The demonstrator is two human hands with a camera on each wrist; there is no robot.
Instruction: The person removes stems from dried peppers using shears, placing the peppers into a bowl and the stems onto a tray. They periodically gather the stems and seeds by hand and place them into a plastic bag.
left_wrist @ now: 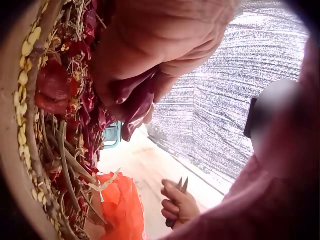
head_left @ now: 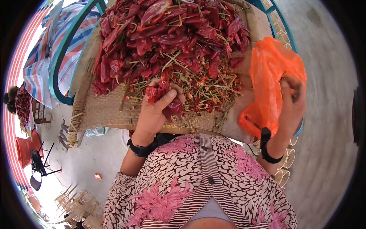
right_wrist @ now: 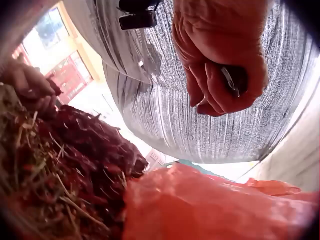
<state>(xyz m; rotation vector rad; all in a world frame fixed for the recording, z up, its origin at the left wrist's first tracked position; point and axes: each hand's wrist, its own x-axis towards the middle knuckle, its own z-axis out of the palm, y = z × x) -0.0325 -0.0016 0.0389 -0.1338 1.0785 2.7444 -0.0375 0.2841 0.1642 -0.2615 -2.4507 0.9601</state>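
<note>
My left hand [head_left: 150,116] grips a few dried red chili peppers [head_left: 155,94] above the near edge of a woven tray [head_left: 103,110]. In the left wrist view, a dark red chili [left_wrist: 137,107] hangs out below its curled fingers. A big heap of dried chilies [head_left: 171,34] fills the far part of the tray, with cut stems and bits [head_left: 225,86] nearer. On the right, my right hand [head_left: 291,103] is curled round small scissors [left_wrist: 184,185], their pointed blades sticking up. It overlaps an orange plastic bag [head_left: 267,68] in the head view.
Teal metal rails [head_left: 55,68] curve up at both sides of the tray. A striped tarp [head_left: 72,45] hangs at the left. Bamboo frames [head_left: 82,204] stand on the floor at the lower left, and a small orange box [head_left: 98,176] lies there.
</note>
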